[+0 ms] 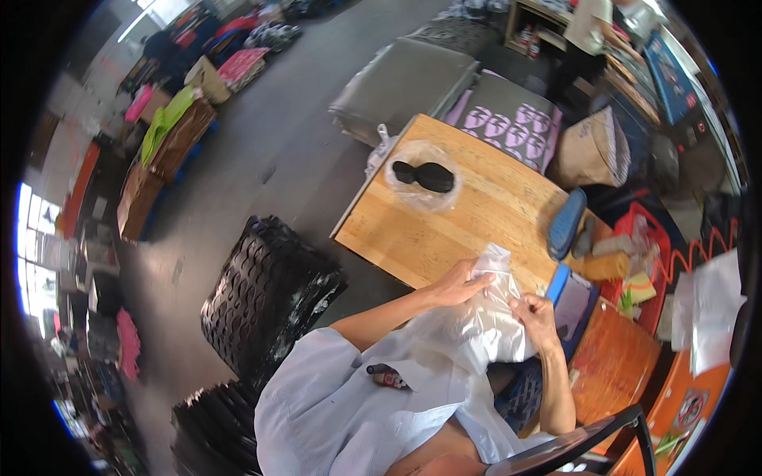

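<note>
- The left hand (pixel 459 283) pinches the top edge of a clear plastic bag (pixel 484 317), fingers closed on it.
- The right hand (pixel 536 313) grips the bag's right side, fingers closed on the plastic.
- The bag hangs at the near edge of the wooden table (pixel 468 210), over the person's lap.
- Farther along the table lies a second bag (pixel 425 178) holding dark soles.
- A blue sole (pixel 566 224) rests at the table's right edge.

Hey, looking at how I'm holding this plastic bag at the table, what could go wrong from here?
1. The left hand and right hand both pinch the thin clear plastic bag near its top; pulling apart could tear it.
2. The blue oblong tool sits at the edge of the wooden table, so an elbow nudge might knock it off.
</note>
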The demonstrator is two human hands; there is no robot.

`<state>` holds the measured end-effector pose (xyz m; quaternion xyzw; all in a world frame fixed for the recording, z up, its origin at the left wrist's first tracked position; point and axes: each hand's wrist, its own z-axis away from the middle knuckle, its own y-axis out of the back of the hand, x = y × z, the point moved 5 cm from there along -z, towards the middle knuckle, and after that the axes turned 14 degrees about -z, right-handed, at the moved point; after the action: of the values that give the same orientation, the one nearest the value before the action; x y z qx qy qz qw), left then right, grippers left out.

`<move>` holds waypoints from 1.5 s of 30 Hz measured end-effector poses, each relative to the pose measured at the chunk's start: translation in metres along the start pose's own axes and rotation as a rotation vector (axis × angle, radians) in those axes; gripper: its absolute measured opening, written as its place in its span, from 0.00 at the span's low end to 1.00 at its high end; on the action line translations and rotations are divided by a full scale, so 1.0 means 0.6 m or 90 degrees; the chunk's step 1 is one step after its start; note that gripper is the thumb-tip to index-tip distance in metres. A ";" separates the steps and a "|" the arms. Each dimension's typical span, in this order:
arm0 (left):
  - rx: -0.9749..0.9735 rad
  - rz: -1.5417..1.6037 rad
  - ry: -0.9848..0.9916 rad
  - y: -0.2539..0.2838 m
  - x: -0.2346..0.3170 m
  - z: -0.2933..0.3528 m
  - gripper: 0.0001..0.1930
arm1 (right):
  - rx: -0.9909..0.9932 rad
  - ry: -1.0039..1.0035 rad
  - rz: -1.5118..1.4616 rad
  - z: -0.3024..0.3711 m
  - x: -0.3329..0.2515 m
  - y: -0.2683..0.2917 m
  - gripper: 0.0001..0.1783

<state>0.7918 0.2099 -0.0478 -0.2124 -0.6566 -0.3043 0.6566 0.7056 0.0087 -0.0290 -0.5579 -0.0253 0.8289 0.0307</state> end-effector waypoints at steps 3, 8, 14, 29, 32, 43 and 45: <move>0.026 0.024 -0.021 0.045 -0.055 0.021 0.22 | -0.042 -0.049 -0.054 -0.015 0.038 -0.037 0.16; 0.190 -0.223 -0.081 0.105 -0.082 0.026 0.18 | -0.044 -0.127 -0.181 -0.037 0.063 -0.084 0.14; 0.425 -0.313 -0.087 0.124 -0.030 0.073 0.19 | 0.129 0.066 -0.180 -0.079 0.052 -0.105 0.10; 0.403 0.429 0.246 0.131 -0.255 0.127 0.10 | 0.298 -0.048 -0.811 -0.161 0.266 -0.121 0.07; 0.508 0.167 0.284 0.172 -0.290 0.178 0.09 | 0.356 -0.030 -0.946 -0.161 0.292 -0.036 0.09; 0.260 -0.530 -0.096 0.084 -0.099 0.088 0.33 | 0.253 0.236 -0.137 -0.110 0.148 -0.133 0.14; 0.164 -0.621 -0.121 0.057 -0.089 0.051 0.31 | 0.182 0.227 0.081 -0.093 0.115 -0.159 0.13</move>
<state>0.7947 0.2619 -0.0951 0.1745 -0.7683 -0.4709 0.3968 0.7334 0.1096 -0.1065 -0.6861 0.1337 0.7125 0.0613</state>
